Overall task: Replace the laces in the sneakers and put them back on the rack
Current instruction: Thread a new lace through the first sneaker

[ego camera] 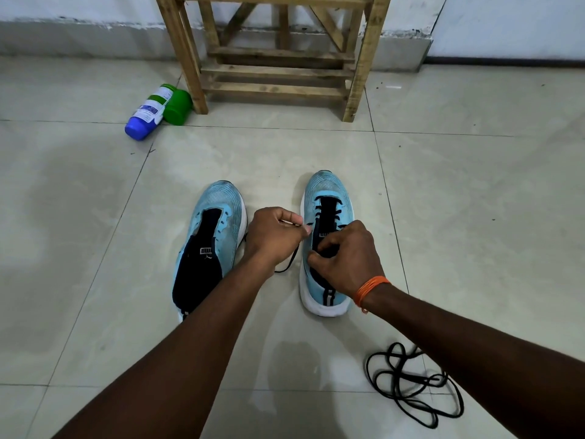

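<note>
- The two light blue sneakers stand side by side on the tiled floor, with their toes toward the wooden rack.
- The left sneaker has no lace in it, and its dark tongue lies open.
- The right sneaker has a black lace crossed through its front eyelets.
- The left hand is between the two sneakers. Its fingers are closed and pinch the black lace near the left side of the right sneaker. One part of this lace hangs under the hand and reaches the floor.
- The right hand lies over the opening of the right sneaker, with curled fingers that grip the shoe at the tongue. I cannot tell if they also hold the lace.
- An orange thread band is around the right wrist.
- A second black lace lies loose in loops on the floor, near the right forearm.
- A white bottle with a blue cap lies on its side, touching a green container, just beside the left leg of the rack.
</note>
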